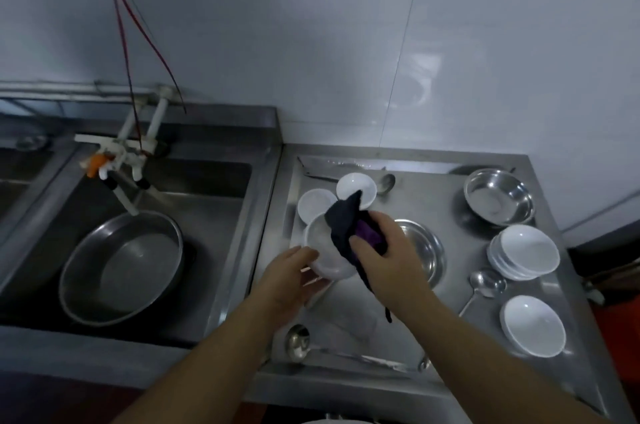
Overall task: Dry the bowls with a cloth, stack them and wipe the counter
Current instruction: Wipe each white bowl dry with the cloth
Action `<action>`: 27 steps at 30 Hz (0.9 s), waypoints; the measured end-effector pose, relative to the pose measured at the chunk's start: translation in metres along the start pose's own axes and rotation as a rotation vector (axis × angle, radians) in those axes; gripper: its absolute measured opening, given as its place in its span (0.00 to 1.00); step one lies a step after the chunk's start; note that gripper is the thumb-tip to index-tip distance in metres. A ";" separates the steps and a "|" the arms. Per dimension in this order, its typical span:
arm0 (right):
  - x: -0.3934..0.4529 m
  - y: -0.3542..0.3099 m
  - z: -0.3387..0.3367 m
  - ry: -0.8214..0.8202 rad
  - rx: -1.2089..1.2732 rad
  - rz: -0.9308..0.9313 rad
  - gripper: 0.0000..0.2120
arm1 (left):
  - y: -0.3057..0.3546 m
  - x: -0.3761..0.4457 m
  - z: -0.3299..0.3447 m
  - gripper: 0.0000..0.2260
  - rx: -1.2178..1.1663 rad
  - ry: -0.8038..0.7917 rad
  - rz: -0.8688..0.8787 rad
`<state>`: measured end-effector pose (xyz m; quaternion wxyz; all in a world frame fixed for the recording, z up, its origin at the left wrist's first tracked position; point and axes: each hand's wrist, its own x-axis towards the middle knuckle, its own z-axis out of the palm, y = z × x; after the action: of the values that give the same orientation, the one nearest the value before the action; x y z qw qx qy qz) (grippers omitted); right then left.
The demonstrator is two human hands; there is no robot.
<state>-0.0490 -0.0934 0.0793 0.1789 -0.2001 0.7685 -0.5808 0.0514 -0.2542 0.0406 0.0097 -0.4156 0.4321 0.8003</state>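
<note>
- Your left hand [292, 276] is gripping a white bowl [325, 250] near the worktop's [446, 330] left edge.
- Your right hand [384, 250] is clutching the dark cloth [341, 219], wiping inside it.
- A stack of white bowls [524, 252] is sitting at the right edge; two bowls [315, 204] behind and the counter are probably waiting.

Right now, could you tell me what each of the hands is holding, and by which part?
The left hand grips a white bowl by its near rim; the right hand clutches a bunched dark cloth with purple patches pressed into it.

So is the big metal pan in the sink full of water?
Not full. The pan shows its bare bottom; whether a thin film of water lies there, I cannot tell.
</note>
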 end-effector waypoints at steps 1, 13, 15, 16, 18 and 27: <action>-0.001 -0.008 -0.006 -0.019 -0.105 -0.100 0.17 | 0.005 -0.014 0.014 0.17 -0.006 -0.054 0.033; -0.043 -0.056 -0.069 0.000 -0.169 -0.414 0.23 | 0.035 -0.107 0.094 0.26 0.030 -0.287 0.218; -0.053 -0.061 -0.071 -0.012 -0.124 -0.361 0.23 | 0.036 -0.110 0.100 0.31 0.028 -0.340 0.198; -0.056 -0.062 -0.071 -0.004 -0.105 -0.341 0.23 | 0.036 -0.112 0.103 0.34 0.032 -0.355 0.192; -0.060 -0.065 -0.069 0.014 -0.064 -0.332 0.20 | 0.038 -0.112 0.107 0.38 0.023 -0.387 0.191; -0.026 -0.104 -0.059 -0.089 -0.449 -0.657 0.22 | 0.073 -0.115 0.091 0.34 -0.062 -0.493 0.226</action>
<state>-0.0467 -0.0574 0.1960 -0.0312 -0.4942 0.7629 -0.4157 0.0390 -0.1969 0.1938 0.0124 -0.1573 0.4355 0.8862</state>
